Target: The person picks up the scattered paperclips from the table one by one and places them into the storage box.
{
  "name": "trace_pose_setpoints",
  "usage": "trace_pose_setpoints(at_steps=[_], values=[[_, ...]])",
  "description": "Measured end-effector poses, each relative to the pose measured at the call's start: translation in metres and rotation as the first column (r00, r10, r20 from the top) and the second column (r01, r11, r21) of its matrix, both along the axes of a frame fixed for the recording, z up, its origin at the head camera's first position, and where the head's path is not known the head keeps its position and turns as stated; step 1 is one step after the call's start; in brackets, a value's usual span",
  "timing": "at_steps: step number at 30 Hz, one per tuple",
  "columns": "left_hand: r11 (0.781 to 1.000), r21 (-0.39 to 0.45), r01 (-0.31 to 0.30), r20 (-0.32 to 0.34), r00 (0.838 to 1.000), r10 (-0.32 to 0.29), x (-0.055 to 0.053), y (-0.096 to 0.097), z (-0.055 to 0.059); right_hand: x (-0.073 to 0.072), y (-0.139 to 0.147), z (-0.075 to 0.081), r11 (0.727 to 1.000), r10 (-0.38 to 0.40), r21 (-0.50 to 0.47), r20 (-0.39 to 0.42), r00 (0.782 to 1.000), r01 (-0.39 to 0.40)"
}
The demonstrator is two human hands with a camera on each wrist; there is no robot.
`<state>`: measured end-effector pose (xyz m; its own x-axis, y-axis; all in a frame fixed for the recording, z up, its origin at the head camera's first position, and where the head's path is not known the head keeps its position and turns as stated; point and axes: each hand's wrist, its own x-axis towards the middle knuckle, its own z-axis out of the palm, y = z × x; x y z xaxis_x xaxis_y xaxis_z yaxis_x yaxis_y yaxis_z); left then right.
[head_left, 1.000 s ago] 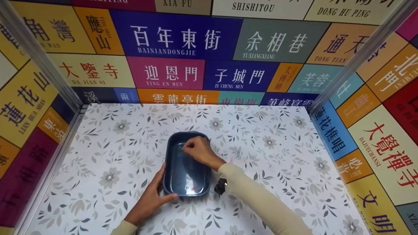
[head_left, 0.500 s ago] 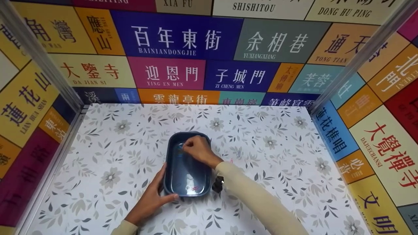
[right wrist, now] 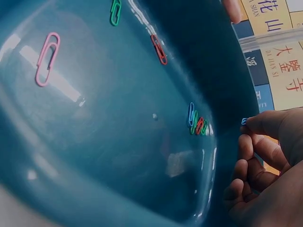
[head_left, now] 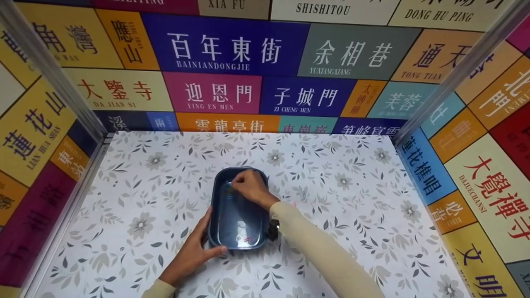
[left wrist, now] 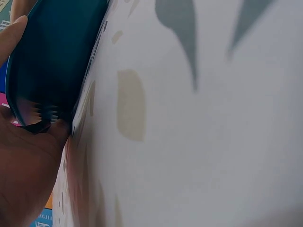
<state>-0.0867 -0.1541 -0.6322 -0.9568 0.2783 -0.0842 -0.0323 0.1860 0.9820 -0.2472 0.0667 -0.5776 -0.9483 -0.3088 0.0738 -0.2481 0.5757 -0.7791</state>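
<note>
A deep blue plastic tray [head_left: 238, 217] with rounded corners lies on the table. Around its near left corner my left hand [head_left: 191, 247] holds it, thumb at the near rim and fingers along the left wall. Over the tray's far end, my right hand [head_left: 251, 187] pinches a small blue paper clip [right wrist: 245, 121] between thumb and forefinger. Below the fingertips, blue, green and red paper clips [right wrist: 196, 120] lie side by side at the inner edge of the tray's floor. A pink paper clip [right wrist: 49, 59], a red paper clip [right wrist: 159, 49] and a green paper clip [right wrist: 115, 12] lie scattered farther off inside.
On the flower-patterned tabletop [head_left: 352, 231], a pink clip [head_left: 294, 204] and a bluish clip [head_left: 304, 195] lie right of the tray. Panels printed with characters [head_left: 223, 45] enclose the table's back and sides, with metal posts [head_left: 447, 78] at the corners.
The right forearm and wrist swing slightly left, and the right hand turns a little over the tray's far end. The left hand and the tray stay put.
</note>
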Motion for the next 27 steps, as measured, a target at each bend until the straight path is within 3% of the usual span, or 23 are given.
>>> trace_pose_setpoints(at_steps=[10,16,27], values=[[1.000,0.005,0.006,0.001,1.000,-0.006,0.001,0.000,0.000,-0.004,-0.005,-0.006,0.999,-0.046,0.008,0.007,0.999,0.046],[1.000,0.019,0.006,-0.015,1.000,-0.006,0.002,0.000,0.000,-0.006,-0.011,-0.005,1.000,-0.012,-0.004,0.002,1.000,0.012],[0.999,0.036,-0.001,0.005,1.000,0.000,0.000,0.000,-0.001,-0.009,-0.016,-0.012,0.996,0.051,0.068,0.040,0.998,-0.054]])
